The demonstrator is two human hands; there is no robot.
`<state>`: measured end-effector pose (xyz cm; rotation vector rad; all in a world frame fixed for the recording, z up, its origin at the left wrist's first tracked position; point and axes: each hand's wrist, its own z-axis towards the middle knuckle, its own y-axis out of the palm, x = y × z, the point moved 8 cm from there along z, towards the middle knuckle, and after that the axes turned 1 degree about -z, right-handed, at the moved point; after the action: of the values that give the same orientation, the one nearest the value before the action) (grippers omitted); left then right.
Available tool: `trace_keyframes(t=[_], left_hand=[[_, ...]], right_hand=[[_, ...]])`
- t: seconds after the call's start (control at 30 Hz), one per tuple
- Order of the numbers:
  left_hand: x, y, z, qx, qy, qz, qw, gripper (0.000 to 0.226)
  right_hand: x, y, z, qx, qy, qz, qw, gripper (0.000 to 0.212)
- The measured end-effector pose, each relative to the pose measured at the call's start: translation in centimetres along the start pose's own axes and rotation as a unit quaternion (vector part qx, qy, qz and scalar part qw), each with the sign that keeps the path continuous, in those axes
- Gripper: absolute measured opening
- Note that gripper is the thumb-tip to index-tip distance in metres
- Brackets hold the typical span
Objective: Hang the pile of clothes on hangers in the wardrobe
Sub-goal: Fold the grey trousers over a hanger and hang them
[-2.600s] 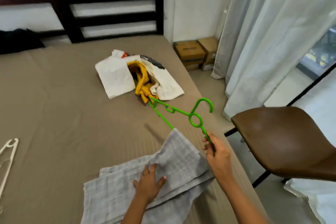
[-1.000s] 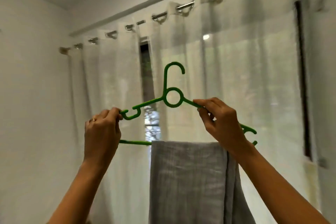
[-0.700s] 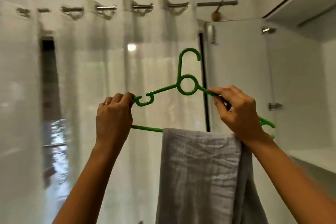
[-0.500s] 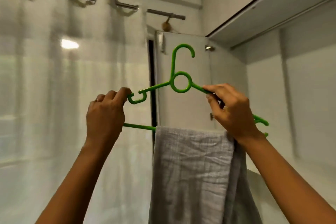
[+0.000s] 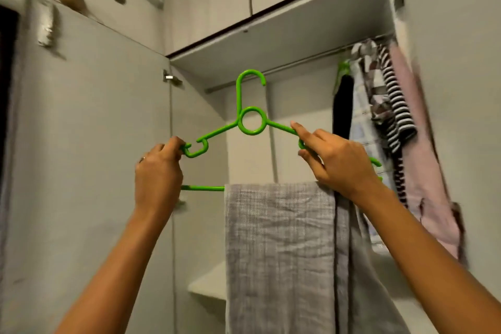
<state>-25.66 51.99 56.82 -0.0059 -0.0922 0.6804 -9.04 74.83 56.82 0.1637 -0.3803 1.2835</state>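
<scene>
Since half a second ago the view has swung from the curtain to the open wardrobe (image 5: 271, 35), and the green hanger (image 5: 238, 100) is now held up in front of its inside. Left hand (image 5: 158, 173) has its fingers curled round the hanger's left end, by the small notch loop. Right hand (image 5: 339, 163) pinches the right shoulder arm between thumb and forefinger. A grey cloth (image 5: 279, 247) is folded over the bottom bar and hangs straight down. The hook stands upright just below the rail (image 5: 292, 64), not on it. Further right along the rail hang a striped garment (image 5: 395, 106) and a pink garment (image 5: 423, 171)
</scene>
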Motion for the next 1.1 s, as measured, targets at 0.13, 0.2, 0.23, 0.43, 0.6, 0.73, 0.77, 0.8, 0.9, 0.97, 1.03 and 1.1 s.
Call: trace_keyframes(t=[0.13,0.2,0.23,0.43,0.6,0.73,0.77,0.8,0.9,0.97,1.03,1.1], left_hand=[[1.1,10.9,1.8,-0.025,0.025,-0.102,0.994,0.022],[2.0,15.9,2.4,-0.044,0.022,-0.133,0.990,0.036],[2.4,18.4,2.5,-0.058,0.011,-0.150,0.987,0.043],[5.9,31.4,2.3,-0.114,-0.039,-0.230,0.966,0.064],[9.1,41.2,4.3,-0.131,-0.034,-0.314,0.940,0.061],[11.6,48.8,7.6,-0.148,-0.024,-0.346,0.926,0.058],[12.3,50.3,8.4,-0.148,-0.023,-0.356,0.922,0.057],[12.9,51.7,9.3,-0.145,-0.022,-0.369,0.918,0.055],[14.8,55.7,11.7,-0.151,-0.009,-0.392,0.908,0.051],[15.9,58.4,13.2,-0.159,0.005,-0.404,0.901,0.050],[16.9,60.7,14.3,-0.167,0.016,-0.423,0.891,0.048],[17.7,62.7,15.3,-0.175,0.030,-0.436,0.882,0.047]], right_hand=[[3.7,3.6,-0.5,-0.012,-0.002,-0.133,0.991,0.050],[5.8,5.4,-0.3,-0.019,0.000,-0.164,0.986,0.049],[6.8,6.3,-0.2,-0.023,0.003,-0.178,0.984,0.049],[13.1,12.2,1.2,-0.048,0.007,-0.254,0.966,0.050],[19.7,18.2,3.9,-0.118,0.059,-0.326,0.936,0.048],[25.7,23.5,8.9,-0.149,0.084,-0.390,0.905,0.051],[27.1,24.8,10.1,-0.150,0.086,-0.405,0.898,0.051],[28.4,26.1,11.3,-0.152,0.090,-0.420,0.890,0.051],[31.7,29.6,13.9,-0.149,0.108,-0.447,0.875,0.045],[33.8,31.9,15.0,-0.153,0.115,-0.468,0.863,0.037],[35.6,34.1,15.7,-0.163,0.116,-0.490,0.848,0.029],[37.1,35.9,16.2,-0.173,0.114,-0.510,0.835,0.025]])
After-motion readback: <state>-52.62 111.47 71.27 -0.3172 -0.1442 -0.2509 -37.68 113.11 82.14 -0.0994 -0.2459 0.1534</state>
